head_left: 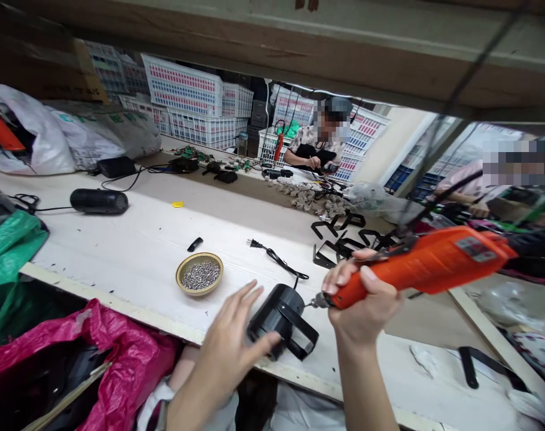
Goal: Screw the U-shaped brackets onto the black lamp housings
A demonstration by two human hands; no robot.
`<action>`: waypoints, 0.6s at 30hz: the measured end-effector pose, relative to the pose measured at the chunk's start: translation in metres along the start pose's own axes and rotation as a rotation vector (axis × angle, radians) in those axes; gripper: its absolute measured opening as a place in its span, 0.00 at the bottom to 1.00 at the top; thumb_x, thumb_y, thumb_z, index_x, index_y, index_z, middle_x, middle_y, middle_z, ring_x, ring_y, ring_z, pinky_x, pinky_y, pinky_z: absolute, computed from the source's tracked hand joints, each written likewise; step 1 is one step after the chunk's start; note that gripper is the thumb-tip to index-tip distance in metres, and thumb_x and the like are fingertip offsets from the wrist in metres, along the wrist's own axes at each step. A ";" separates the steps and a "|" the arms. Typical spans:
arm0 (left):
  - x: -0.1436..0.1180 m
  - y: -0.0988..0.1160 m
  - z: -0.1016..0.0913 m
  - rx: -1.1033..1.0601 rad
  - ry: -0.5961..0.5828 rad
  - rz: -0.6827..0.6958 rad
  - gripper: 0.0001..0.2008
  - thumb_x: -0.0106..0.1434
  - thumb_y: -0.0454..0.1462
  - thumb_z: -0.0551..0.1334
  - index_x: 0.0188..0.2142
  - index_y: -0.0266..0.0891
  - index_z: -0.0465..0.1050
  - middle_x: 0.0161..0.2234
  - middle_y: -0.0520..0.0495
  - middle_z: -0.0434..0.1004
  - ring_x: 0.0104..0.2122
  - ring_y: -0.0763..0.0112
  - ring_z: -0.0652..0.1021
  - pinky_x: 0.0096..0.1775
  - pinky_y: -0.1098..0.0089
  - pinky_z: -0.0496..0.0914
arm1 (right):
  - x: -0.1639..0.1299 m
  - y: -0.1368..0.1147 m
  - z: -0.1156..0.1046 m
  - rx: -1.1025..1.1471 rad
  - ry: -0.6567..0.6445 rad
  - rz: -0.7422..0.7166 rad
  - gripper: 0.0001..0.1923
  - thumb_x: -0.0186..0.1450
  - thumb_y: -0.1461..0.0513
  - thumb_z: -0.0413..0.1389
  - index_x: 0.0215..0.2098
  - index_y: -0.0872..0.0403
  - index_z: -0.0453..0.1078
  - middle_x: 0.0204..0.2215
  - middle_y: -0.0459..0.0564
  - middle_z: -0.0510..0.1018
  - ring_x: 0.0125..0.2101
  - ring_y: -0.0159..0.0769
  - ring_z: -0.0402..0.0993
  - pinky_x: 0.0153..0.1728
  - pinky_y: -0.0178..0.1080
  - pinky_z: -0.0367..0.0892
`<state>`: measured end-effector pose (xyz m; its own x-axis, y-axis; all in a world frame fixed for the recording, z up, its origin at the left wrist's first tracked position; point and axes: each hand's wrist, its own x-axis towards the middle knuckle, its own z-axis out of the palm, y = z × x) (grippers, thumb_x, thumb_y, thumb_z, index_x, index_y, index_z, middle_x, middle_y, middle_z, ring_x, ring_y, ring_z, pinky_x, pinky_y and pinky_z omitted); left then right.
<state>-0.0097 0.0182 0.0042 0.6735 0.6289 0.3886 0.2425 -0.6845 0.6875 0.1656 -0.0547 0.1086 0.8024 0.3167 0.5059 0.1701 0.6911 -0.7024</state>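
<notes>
A black cylindrical housing (272, 320) with a U-shaped black bracket (306, 329) lies near the front edge of the table, its power cord (279, 258) trailing behind it. My left hand (230, 335) is at the left side of the housing, fingers spread and thumb reaching over its lower part; whether it touches is unclear. Wrapped round an orange electric screwdriver (420, 263), my right hand (366, 293) points its bit left at the upper right of the housing. A bowl of small screws (200, 274) sits to the left, beside a small black part (195, 244).
Several black brackets (344, 239) lie at the back right. Another black cylinder (99, 202) rests at the left. A pink sack (119, 347) and a green sack (12, 257) stand by the front edge. A shelf beam (272, 36) crosses overhead. Two people work across the table.
</notes>
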 end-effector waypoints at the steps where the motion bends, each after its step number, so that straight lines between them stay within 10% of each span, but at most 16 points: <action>1: 0.006 -0.008 -0.012 0.067 0.078 -0.001 0.25 0.71 0.48 0.59 0.64 0.45 0.64 0.63 0.41 0.70 0.63 0.55 0.71 0.62 0.53 0.68 | 0.003 -0.004 -0.004 -0.023 0.011 -0.007 0.08 0.56 0.61 0.58 0.34 0.54 0.69 0.15 0.41 0.67 0.12 0.32 0.61 0.13 0.33 0.61; 3: 0.022 -0.026 -0.038 0.266 0.172 -0.081 0.17 0.73 0.45 0.56 0.54 0.41 0.73 0.55 0.41 0.77 0.58 0.55 0.74 0.61 0.54 0.68 | 0.007 -0.011 -0.012 -0.060 0.024 -0.012 0.09 0.54 0.61 0.58 0.33 0.55 0.70 0.15 0.41 0.66 0.12 0.32 0.60 0.12 0.33 0.61; 8: 0.060 -0.054 -0.079 0.609 -0.139 -0.296 0.10 0.69 0.36 0.59 0.39 0.40 0.80 0.41 0.39 0.83 0.43 0.47 0.80 0.43 0.55 0.71 | 0.007 -0.015 -0.018 -0.071 0.033 -0.016 0.09 0.54 0.61 0.57 0.33 0.55 0.70 0.14 0.42 0.66 0.12 0.33 0.60 0.12 0.34 0.60; 18: 0.062 -0.062 -0.072 0.498 -0.107 -0.239 0.10 0.67 0.32 0.56 0.30 0.41 0.71 0.33 0.45 0.79 0.33 0.58 0.78 0.34 0.64 0.64 | -0.010 -0.019 -0.012 -0.037 -0.018 0.020 0.09 0.55 0.61 0.57 0.34 0.55 0.70 0.15 0.42 0.67 0.12 0.33 0.61 0.13 0.34 0.62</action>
<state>-0.0327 0.1262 0.0300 0.6204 0.7645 0.1751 0.6797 -0.6355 0.3662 0.1613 -0.0787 0.1115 0.7954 0.3422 0.5003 0.1753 0.6602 -0.7303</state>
